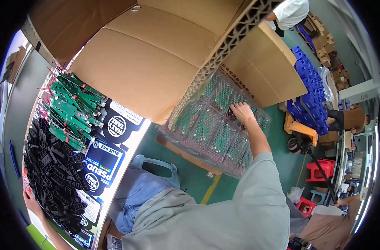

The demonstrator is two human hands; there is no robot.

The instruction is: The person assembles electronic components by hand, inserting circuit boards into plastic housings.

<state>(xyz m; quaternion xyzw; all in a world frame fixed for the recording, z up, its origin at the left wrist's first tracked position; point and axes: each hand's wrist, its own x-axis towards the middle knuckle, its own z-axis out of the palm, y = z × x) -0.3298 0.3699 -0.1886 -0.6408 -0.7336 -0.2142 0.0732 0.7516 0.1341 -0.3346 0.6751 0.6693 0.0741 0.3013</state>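
My right hand (242, 112) reaches into a clear compartmented plastic tray (206, 121) to my right. Its fingers are slightly bent and apart, touching the tray's contents, small green circuit boards (223, 93); I see nothing held in them. At the lower left, my left hand (31, 201) rests by the outer edge of a pile of black plastic casings (52, 175); most of its fingers are hidden there. Beyond the casings lie loose green circuit boards (69, 110) with red wires. Both piles lie on a printed cardboard surface (108, 162).
A large open carton (144, 62) stands ahead, its flap edge close to the tray. A blue plastic stool (163, 166) is beneath. To the right are stacked blue crates (308, 91), an orange pallet jack (300, 131), red stools (319, 170) and other people.
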